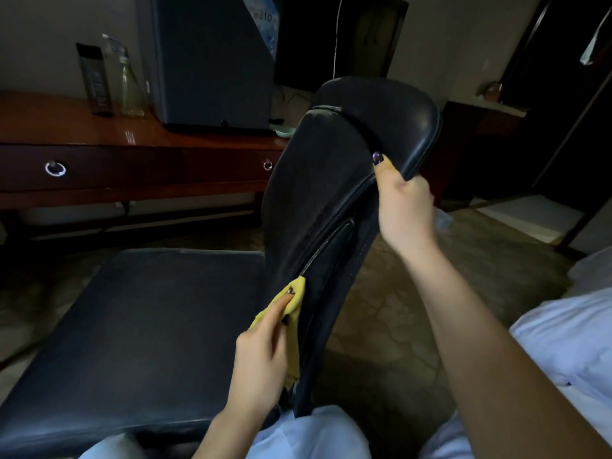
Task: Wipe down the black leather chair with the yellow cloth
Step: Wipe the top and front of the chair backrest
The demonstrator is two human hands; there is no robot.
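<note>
The black leather chair (318, 180) stands in front of me, its seat at the lower left and its backrest rising edge-on through the middle of the view. My left hand (261, 356) holds the yellow cloth (294, 306) and presses it against the seam along the backrest's edge, low down. My right hand (405, 207) grips the right rim of the backrest near the top, thumb over the front and fingers behind.
A dark wooden desk (99, 137) with drawers stands behind the chair, carrying a grey box (212, 61), a clear bottle (130, 84) and a dark carton (96, 81). Patterned carpet (397, 293) covers the floor. White bedding (569, 332) lies at the lower right.
</note>
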